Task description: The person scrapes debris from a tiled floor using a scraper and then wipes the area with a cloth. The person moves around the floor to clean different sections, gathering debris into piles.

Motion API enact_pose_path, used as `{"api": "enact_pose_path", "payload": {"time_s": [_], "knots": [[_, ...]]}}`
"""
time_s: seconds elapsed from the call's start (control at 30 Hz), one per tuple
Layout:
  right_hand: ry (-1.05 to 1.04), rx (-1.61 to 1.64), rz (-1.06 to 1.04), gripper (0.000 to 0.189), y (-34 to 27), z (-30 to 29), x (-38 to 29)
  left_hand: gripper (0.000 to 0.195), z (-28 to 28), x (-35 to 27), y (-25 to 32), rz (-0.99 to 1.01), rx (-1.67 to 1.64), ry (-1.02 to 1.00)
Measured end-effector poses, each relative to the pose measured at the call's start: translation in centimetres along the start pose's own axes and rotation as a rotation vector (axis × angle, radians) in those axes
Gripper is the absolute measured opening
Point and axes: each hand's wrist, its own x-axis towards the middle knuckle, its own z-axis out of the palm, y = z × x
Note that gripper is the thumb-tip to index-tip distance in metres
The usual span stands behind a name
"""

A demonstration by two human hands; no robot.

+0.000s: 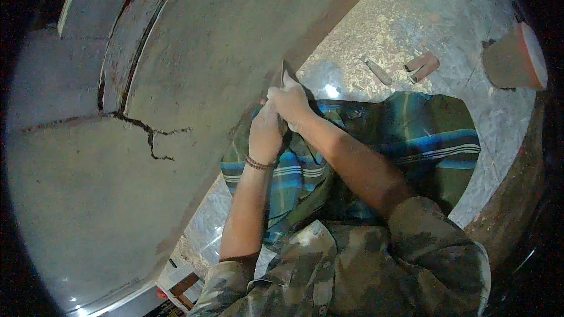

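Observation:
My left hand (265,134), with a beaded bracelet at the wrist, is closed and pressed against my right hand (291,103). Between them they grip a thin flat piece (283,70); only its narrow pointed end shows past my right thumb. Its lower part is hidden inside the hands, so its kind cannot be told. Pale dust coats both hands. Beneath them a plaid cloth (427,141) in dark green, blue and white covers my legs. Beyond the lap lie a small hand tool with a pale handle (377,72) and a folded reddish-brown strip (424,67).
Close on the left rises a plastered wall (198,75) with a branching dark crack (152,134). The worn grey floor (458,22) bears yellowish patches. A bucket-like container (509,59) stands at the far right. A brown box (185,289) sits at the bottom left.

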Motion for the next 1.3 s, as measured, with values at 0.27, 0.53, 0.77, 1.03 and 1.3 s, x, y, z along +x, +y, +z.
{"api": "enact_pose_path", "payload": {"time_s": [0.27, 0.53, 0.77, 1.03, 1.3], "knots": [[-0.007, 0.063, 0.005, 0.073, -2.1, -0.4, -0.1, 0.032, -0.1, 0.6, 0.2, 0.118, -0.031, 0.031], [0.079, -0.025, 0.082, 0.080, -2.7, -1.4, 0.7, 0.024, 0.6, 2.8, 1.3, 0.126, -0.066, -0.009], [0.125, -0.215, -0.009, 0.071, -3.9, -2.0, 1.0, 0.021, 1.2, 3.1, 1.7, 0.078, -0.128, 0.095], [0.093, -0.257, -0.030, 0.081, -4.6, -2.7, 1.6, 0.025, 1.6, 3.3, 2.2, 0.241, -0.137, 0.249], [0.129, -0.179, -0.083, 0.041, -5.7, -9.4, 4.7, 0.031, 7.0, 5.8, -0.5, -0.053, -0.646, 0.069]]}}
